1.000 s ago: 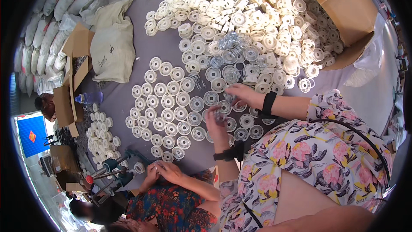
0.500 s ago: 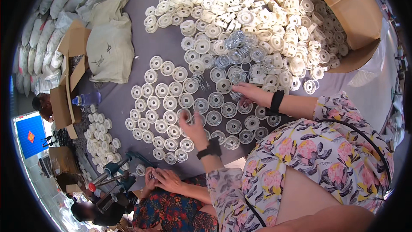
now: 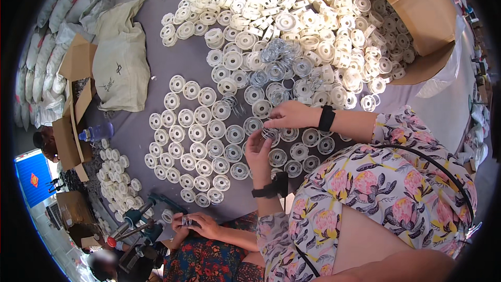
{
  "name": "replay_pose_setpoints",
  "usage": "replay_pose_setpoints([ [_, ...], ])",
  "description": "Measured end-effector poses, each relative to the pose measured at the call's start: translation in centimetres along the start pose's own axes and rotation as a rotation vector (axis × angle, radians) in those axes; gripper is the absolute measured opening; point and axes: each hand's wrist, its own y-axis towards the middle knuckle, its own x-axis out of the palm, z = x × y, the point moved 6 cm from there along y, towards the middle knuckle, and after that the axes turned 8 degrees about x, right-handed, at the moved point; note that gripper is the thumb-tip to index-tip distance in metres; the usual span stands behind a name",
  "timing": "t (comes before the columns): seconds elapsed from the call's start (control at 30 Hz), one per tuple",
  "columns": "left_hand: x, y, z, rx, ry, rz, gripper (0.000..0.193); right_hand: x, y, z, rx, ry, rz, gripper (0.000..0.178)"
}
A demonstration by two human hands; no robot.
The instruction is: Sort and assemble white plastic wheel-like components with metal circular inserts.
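Between the thumb and fingers of my right hand [image 3: 287, 116], closed, is a small bundle of thin metal coil springs [image 3: 270, 134]. My left hand [image 3: 258, 154] is beside these springs, thumb and fingers apart; whether a fingertip touches the coils I cannot tell. Around both hands lie rows of round white plastic wheels [image 3: 186, 118] with a hole in the middle. Wheels close to me, such as one wheel [image 3: 234, 152], have a shiny wire ring in their groove. Beyond my right hand a heap of loose coil springs [image 3: 279, 52] rests on other wheels. A stretched-out spring [image 3: 233, 104] lies farther left.
A large pile of white wheels [image 3: 313, 15] spills from a cardboard box [image 3: 417, 10] at the far right. Left are a cloth sack [image 3: 121, 62], a bottle [image 3: 96, 132] and another wheel heap [image 3: 119, 177]. A co-worker's hands [image 3: 201, 224] are beside a bench press [image 3: 138, 219].
My left hand has moved right, from over the wheels to the springs at my right hand. My right hand has shifted slightly left with the springs. The whole view has shifted a little.
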Motion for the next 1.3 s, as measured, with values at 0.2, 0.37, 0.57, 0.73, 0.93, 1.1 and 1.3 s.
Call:
replay_pose_setpoints([
  [0.2,-0.6,-0.5,0.7,-0.061,-0.242,0.018,0.032,-0.2,0.7,-1.7,-0.390,-0.292,0.175,0.050],
  [0.37,-1.1,-0.3,3.2,0.110,0.035,0.067,0.027,1.0,0.7,-1.5,-0.249,0.082,-0.057,0.045],
  [0.57,-9.9,-1.0,-2.6,-0.162,-0.563,0.295,0.024,-3.4,-3.9,-7.1,-0.821,-0.179,0.340,0.047],
  [0.73,-9.8,1.5,3.1,0.182,-0.041,0.426,0.022,-4.9,-0.3,-6.1,-0.560,-0.173,0.420,0.048],
  [0.93,-35.0,-6.5,12.9,0.577,1.231,-0.313,0.031,3.3,6.3,-9.3,-0.671,-0.419,0.385,0.053],
  [1.1,-34.3,-6.7,12.2,0.716,1.453,-0.504,0.037,5.8,10.1,-12.0,-0.767,-0.636,0.535,0.043],
  [1.3,-14.9,10.9,14.9,0.758,2.855,-0.209,0.030,6.9,9.0,-7.1,-0.292,-0.094,-0.085,0.041],
])
